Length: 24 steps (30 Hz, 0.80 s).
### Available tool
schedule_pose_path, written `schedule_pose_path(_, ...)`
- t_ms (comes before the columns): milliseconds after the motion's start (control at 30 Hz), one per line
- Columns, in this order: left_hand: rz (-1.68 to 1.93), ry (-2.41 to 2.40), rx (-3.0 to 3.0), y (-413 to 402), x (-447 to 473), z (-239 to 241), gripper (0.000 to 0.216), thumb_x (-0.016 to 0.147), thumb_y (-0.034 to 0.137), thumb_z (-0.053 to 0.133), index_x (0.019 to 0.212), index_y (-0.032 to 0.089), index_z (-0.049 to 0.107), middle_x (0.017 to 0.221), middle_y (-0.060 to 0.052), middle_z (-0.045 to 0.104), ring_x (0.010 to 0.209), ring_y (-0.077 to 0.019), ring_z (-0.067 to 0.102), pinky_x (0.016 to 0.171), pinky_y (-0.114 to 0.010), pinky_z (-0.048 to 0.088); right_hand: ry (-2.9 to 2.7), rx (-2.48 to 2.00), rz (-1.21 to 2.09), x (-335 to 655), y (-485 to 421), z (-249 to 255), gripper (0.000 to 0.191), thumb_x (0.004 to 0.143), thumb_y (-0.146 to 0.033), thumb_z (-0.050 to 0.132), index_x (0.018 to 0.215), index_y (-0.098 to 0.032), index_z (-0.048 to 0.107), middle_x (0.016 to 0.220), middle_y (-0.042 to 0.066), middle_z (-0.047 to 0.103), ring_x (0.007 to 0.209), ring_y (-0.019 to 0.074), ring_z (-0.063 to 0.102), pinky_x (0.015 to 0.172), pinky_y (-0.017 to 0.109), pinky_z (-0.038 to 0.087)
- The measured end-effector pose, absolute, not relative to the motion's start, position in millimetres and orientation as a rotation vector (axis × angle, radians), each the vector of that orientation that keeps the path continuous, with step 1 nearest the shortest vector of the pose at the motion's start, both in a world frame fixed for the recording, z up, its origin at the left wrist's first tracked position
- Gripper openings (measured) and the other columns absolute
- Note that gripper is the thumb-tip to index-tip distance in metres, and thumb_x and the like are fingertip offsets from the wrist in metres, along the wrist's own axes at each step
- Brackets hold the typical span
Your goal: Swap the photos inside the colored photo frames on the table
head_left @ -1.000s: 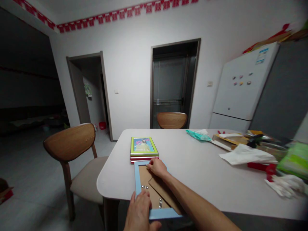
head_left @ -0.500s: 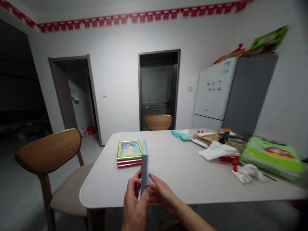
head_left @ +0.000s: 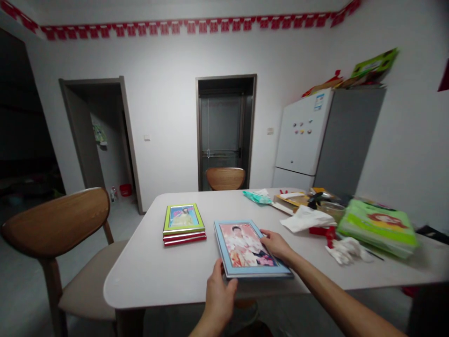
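A light-blue picture frame (head_left: 245, 245) with a pinkish photo faces up at the near side of the white table (head_left: 147, 267), tilted slightly. My left hand (head_left: 220, 288) grips its near left corner, thumb at the front edge. My right hand (head_left: 275, 244) holds its right edge, with the thumb on top and the other fingers hidden beneath. To the left lies a stack of picture frames (head_left: 184, 224), a yellow-green one on top and red-edged ones under it.
On the table's right are a green plastic package (head_left: 380, 224), crumpled white tissue (head_left: 347, 250), white paper (head_left: 308, 219) and a teal wrapper (head_left: 257, 196). Wooden chairs stand at the left (head_left: 59, 220) and far side (head_left: 225, 179). A fridge (head_left: 303, 140) is behind.
The blue frame has turned from upright on edge to nearly flat, photo side up, and shifted right. My right hand has moved out to its right edge. The stack stays put.
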<state>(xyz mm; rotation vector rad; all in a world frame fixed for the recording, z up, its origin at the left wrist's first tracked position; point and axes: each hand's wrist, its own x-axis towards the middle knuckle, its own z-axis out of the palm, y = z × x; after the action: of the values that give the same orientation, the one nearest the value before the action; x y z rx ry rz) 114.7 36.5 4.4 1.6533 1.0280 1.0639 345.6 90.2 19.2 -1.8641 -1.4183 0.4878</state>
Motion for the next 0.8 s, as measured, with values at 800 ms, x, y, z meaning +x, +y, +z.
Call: schedule_pose_path(800, 0.930, 1.785, 2.050, 150, 2, 22, 0.057, 0.069, 0.016, 0.048, 0.123, 0.007, 0.030, 0.133, -0.014, 0.030, 0.124, -0.0190, 0.023, 0.101, -0.028, 0.017, -1.739, -1.577, 0.460, 190, 164, 24, 0.040, 0.069, -0.027, 0.047, 0.106, -0.015, 0.055, 0.110, 0.010, 0.057, 0.098, 0.0178, 0.052, 0.083, 0.025, 0.037)
